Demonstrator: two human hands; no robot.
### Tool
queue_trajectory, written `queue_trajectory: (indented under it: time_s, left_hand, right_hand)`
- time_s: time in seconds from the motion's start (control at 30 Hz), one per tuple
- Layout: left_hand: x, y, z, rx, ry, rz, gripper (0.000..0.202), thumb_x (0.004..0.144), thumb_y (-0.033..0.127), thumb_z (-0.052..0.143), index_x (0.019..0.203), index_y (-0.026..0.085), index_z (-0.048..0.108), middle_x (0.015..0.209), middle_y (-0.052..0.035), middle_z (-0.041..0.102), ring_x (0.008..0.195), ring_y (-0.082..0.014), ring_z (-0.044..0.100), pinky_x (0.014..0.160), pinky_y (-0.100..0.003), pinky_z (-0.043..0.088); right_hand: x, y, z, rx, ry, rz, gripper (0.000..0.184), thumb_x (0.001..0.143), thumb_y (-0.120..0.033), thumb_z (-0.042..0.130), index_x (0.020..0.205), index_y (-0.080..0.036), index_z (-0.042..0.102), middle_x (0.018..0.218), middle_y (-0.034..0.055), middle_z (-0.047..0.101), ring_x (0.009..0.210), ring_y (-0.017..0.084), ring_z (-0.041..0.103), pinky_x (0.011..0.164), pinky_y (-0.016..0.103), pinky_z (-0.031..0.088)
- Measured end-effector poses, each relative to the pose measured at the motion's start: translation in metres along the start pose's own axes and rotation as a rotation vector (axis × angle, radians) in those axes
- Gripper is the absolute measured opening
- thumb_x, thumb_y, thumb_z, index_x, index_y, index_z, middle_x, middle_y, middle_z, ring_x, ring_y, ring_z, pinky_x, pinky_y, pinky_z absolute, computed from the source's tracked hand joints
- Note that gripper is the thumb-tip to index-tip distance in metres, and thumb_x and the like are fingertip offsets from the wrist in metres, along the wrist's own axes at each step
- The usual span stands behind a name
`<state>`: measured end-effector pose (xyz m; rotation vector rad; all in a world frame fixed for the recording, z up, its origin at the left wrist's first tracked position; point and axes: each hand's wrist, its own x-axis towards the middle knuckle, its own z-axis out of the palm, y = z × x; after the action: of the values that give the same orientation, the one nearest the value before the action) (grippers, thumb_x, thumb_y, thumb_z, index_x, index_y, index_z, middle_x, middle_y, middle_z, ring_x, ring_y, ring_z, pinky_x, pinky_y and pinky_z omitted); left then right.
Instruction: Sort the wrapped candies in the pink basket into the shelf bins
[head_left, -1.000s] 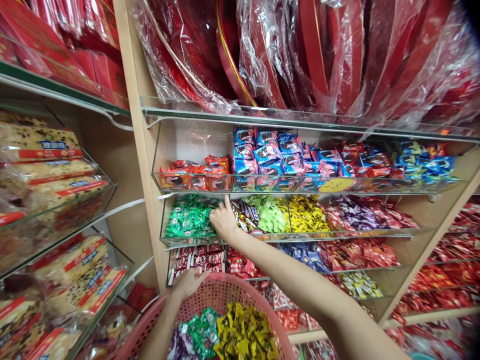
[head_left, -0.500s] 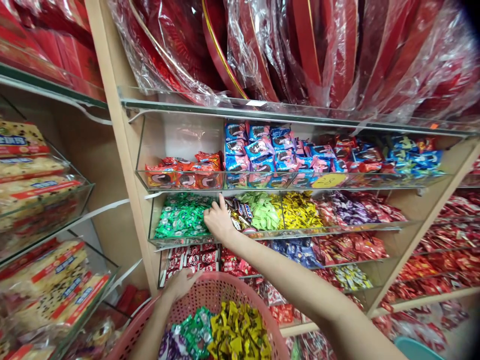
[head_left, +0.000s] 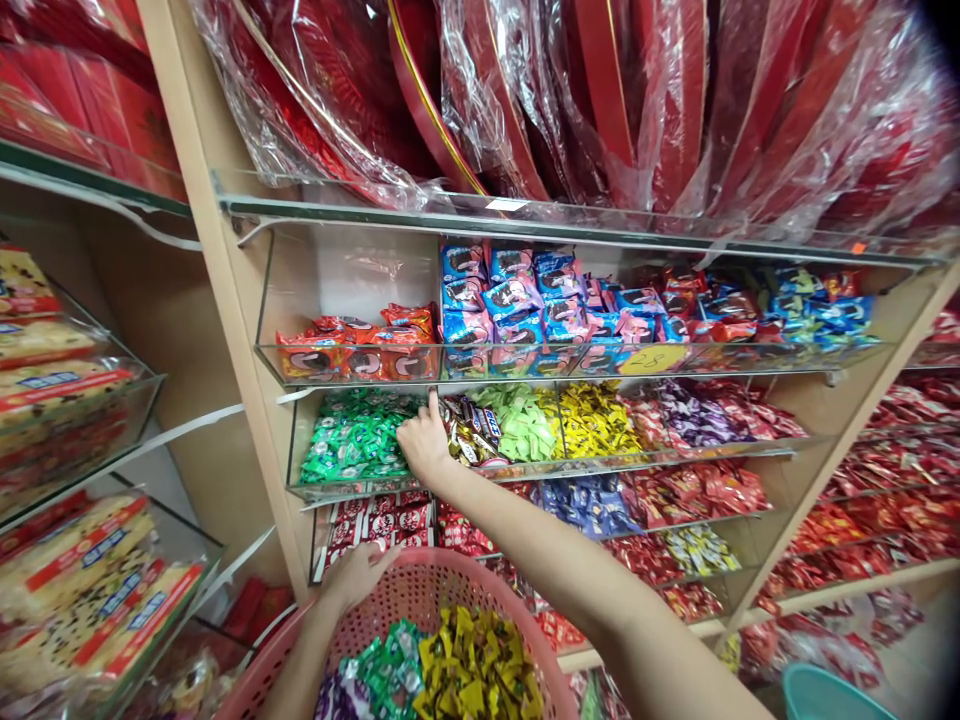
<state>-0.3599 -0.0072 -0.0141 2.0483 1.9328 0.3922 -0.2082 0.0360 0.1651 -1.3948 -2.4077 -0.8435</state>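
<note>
My left hand (head_left: 362,575) is closed over the far rim of a pink perforated plastic basket (head_left: 517,590). Inside the basket lie yellow-wrapped candies (head_left: 480,665), green-wrapped candies (head_left: 390,660) and purple-wrapped candies (head_left: 337,695). My right hand (head_left: 425,440) is at the glass-fronted candy shelf, at the right edge of the green-wrapped candies. One of its fingers points up, apart from the others, which bend left and are partly hidden. I see no candy in it. Just right of this hand are brown and gold wrapped bars (head_left: 474,430).
Pale green candies (head_left: 523,422) and yellow candies (head_left: 598,418) fill bins further right. Blue and pink snack packs (head_left: 514,295) stand one shelf up. Glass shelf fronts (head_left: 480,462) edge the bins. A teal tub (head_left: 832,695) is at lower right.
The view has shifted slightly, so the shelves appear a little further left. My right hand stays beside the green candies, and my left hand keeps its place on the basket rim.
</note>
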Motion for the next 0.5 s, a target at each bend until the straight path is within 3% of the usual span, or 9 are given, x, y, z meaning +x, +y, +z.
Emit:
queue_trajectory:
  time_s: [0.5]
  left_hand:
    - [0.0044,-0.0091,0.0085,0.010,0.005,-0.012,0.051,0.078,0.065,0.035,0.067,0.020,0.056,0.071,-0.0005,0.064,0.069,-0.0146,0.058,0.059,-0.019,0.031]
  right_hand:
    - [0.0012,0.0039,-0.0042,-0.003,0.091,0.008,0.024,0.085,-0.011,0.045,0.084,-0.012,0.068,0.079,0.0112,0.069,0.085,0.024,0.056,0.105,0.057,0.002]
